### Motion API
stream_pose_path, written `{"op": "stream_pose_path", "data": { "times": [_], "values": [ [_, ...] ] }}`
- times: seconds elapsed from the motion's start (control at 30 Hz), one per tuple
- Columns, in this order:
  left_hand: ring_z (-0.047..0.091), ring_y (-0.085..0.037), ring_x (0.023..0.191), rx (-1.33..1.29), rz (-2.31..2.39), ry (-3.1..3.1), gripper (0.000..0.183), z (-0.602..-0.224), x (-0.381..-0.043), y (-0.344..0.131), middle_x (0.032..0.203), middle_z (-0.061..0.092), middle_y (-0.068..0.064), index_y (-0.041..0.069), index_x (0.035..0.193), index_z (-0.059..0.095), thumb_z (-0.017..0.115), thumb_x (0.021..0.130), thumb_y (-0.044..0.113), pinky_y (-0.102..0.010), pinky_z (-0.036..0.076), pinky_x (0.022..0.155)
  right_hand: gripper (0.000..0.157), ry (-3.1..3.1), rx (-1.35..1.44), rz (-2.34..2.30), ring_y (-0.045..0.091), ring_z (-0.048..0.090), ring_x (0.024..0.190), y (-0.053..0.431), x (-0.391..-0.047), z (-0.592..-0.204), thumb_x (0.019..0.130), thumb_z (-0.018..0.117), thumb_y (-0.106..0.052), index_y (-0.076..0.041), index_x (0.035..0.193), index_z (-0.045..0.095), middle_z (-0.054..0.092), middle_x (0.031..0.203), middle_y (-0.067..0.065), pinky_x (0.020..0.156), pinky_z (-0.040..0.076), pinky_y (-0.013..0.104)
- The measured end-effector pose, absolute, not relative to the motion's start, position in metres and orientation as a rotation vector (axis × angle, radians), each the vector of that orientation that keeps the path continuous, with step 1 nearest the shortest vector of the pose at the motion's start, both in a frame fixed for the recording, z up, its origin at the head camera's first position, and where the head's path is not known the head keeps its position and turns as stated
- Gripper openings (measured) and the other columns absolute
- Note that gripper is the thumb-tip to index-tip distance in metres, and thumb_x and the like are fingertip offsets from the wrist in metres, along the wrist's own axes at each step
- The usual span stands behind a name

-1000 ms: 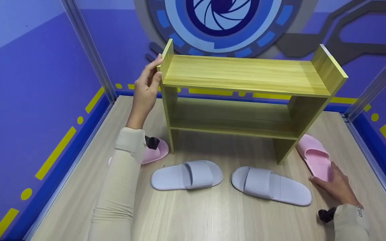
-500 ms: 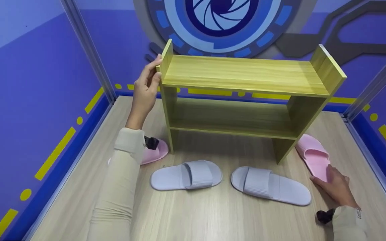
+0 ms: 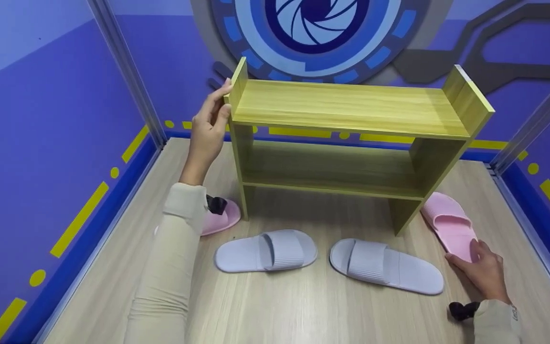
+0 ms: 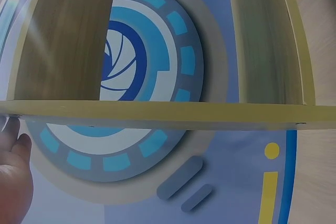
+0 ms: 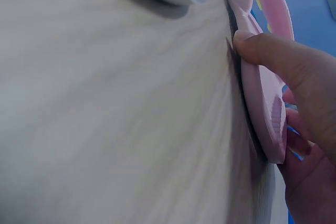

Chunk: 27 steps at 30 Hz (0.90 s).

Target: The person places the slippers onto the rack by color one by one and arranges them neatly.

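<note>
My left hand touches the outer face of the left side panel on a two-tier wooden shelf, its fingertips near the panel's top. In the left wrist view, fingertips meet that panel at the far left. Down on the right, my right hand holds the heel end of a pink slipper. Seen from the right wrist, the thumb lies along one side of the sole, with fingers on the other side, partly hidden behind it. The slipper's toe points at the shelf's right leg.
Two grey slippers, a left one and a right one, lie on the wood-grain floor before the shelf. Another pink slipper is partly covered by my left forearm. Blue panel walls enclose the sides and back.
My right hand has shifted slightly toward the heel of the pink slipper. The left hand, the shelf and the grey slippers stay where they were.
</note>
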<state>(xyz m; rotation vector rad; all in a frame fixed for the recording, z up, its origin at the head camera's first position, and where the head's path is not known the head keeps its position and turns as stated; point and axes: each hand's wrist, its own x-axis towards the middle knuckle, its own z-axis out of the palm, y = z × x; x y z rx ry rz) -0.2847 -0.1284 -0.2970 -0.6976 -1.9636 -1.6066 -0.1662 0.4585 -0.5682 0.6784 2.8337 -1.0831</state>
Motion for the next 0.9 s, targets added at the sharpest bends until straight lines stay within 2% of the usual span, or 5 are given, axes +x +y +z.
{"op": "stream_pose_path", "data": {
  "times": [0.1, 0.2, 0.3, 0.5, 0.9],
  "values": [
    [0.04, -0.017, 0.139, -0.694, -1.61, -1.969, 0.038, -0.296, -0.283, -0.128, 0.151, 0.039, -0.015, -0.002, 0.137, 0.047, 0.046, 0.1, 0.007, -0.027, 0.039, 0.108, 0.1, 2.842, 0.706, -1.116, 0.052, 0.006, 0.142, 0.459, -0.164, -0.569, 0.084, 0.07, -0.047, 0.003, 0.149, 0.014, 0.005, 0.155, 0.032, 0.114, 0.012, 0.062],
    [0.044, -0.017, 0.136, -0.684, -1.601, -1.976, 0.037, -0.296, -0.283, -0.129, 0.151, 0.04, -0.014, -0.002, 0.137, 0.047, 0.046, 0.1, 0.007, -0.023, 0.044, 0.094, 0.1, 2.835, 0.747, -1.146, 0.05, 0.006, 0.143, 0.46, -0.162, -0.569, 0.083, 0.071, -0.047, 0.001, 0.15, 0.014, 0.005, 0.156, 0.03, 0.115, 0.013, 0.06],
    [0.045, -0.017, 0.135, -0.684, -1.586, -1.98, 0.038, -0.295, -0.283, -0.129, 0.15, 0.04, -0.014, -0.002, 0.137, 0.047, 0.045, 0.101, 0.007, -0.023, 0.042, 0.083, 0.101, 2.808, 0.799, -1.175, 0.047, 0.005, 0.145, 0.461, -0.16, -0.57, 0.082, 0.07, -0.049, -0.002, 0.151, 0.013, 0.005, 0.157, 0.027, 0.115, 0.014, 0.059],
    [0.04, -0.017, 0.139, -0.693, -1.595, -1.98, 0.038, -0.295, -0.283, -0.129, 0.15, 0.04, -0.014, -0.003, 0.137, 0.047, 0.046, 0.1, 0.007, -0.021, 0.043, 0.094, 0.104, 2.766, 0.839, -1.201, 0.045, 0.004, 0.146, 0.468, -0.156, -0.571, 0.081, 0.069, -0.054, -0.003, 0.151, 0.012, 0.003, 0.158, 0.025, 0.115, 0.014, 0.058],
    [0.041, -0.018, 0.138, -0.689, -1.583, -1.968, 0.037, -0.296, -0.283, -0.128, 0.149, 0.042, -0.014, -0.004, 0.136, 0.048, 0.046, 0.1, 0.007, -0.022, 0.044, 0.091, 0.113, 2.685, 0.759, -1.185, 0.045, 0.001, 0.144, 0.478, -0.151, -0.573, 0.081, 0.068, -0.057, 0.0, 0.15, 0.0, 0.001, 0.155, 0.028, 0.115, 0.013, 0.058]
  ]
}}
